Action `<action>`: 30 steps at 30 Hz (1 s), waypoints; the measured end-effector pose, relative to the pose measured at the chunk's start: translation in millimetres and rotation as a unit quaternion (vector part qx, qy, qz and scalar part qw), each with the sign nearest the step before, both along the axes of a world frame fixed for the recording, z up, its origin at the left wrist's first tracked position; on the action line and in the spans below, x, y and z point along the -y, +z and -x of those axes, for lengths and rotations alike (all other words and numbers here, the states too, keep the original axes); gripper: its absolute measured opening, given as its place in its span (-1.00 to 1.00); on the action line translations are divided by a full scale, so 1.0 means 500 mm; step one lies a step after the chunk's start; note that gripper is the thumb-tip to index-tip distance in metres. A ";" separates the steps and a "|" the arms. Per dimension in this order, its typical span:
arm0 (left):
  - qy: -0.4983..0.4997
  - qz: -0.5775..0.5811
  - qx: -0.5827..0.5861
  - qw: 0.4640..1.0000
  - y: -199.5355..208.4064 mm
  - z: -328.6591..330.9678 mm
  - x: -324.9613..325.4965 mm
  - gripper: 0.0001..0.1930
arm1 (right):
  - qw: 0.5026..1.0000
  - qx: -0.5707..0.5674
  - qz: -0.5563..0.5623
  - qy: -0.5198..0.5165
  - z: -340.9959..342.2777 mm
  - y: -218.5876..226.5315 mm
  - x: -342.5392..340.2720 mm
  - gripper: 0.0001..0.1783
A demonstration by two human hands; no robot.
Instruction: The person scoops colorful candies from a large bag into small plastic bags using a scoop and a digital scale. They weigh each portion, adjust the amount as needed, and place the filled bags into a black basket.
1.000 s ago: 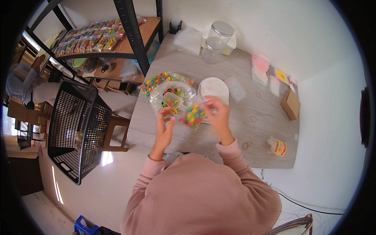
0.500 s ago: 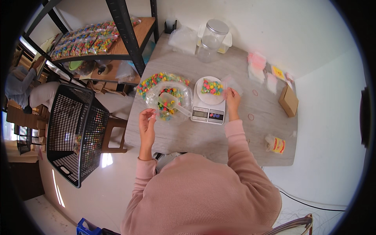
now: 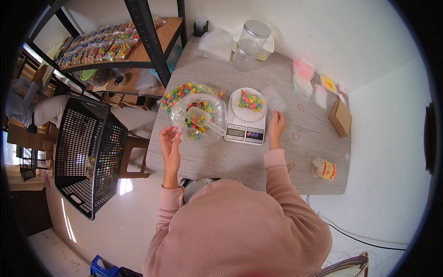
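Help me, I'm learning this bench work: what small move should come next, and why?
Probably read the display on the white scale, keeping everything off the filled pouch: it rests on the round plate, and the right grip is clear of it, so the reading should be undisturbed.

The small bag (image 3: 250, 100) is clear, shiny plastic film, crinkled over its filling, on a smooth white plastic scale (image 3: 239, 141). The scoop (image 3: 198, 116) is smooth, cloudy see-through plastic; the bowl (image 3: 219, 111) beneath looks like glossy clear plastic, though glare makes that hard to judge. The desk (image 3: 210, 159) has a matt grey wood-grain surface. The jar lid (image 3: 257, 28) is brushed-looking silvery metal, the box (image 3: 340, 118) matt brown cardboard, the basket (image 3: 76, 143) black plastic mesh, the sweater (image 3: 240, 226) ribbed knit cloth.
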State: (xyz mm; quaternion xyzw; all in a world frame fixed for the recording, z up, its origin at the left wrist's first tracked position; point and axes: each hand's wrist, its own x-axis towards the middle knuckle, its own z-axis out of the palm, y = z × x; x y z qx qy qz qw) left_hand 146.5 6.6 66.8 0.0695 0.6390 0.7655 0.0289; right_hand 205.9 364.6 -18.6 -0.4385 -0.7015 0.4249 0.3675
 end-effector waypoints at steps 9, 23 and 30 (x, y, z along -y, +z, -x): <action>0.004 0.009 -0.011 1.000 -0.001 0.000 0.002 -0.65 | 1.000 0.025 0.008 -0.014 -0.009 -0.011 0.002 -0.56; 0.004 -0.015 0.011 1.000 0.002 0.001 0.003 -0.64 | 0.993 -0.039 -0.009 0.107 0.038 0.006 0.010 -0.67; -0.013 -0.016 -0.014 1.000 0.014 0.006 -0.004 -0.63 | 0.969 -0.148 -0.090 0.174 0.075 0.121 0.051 -0.79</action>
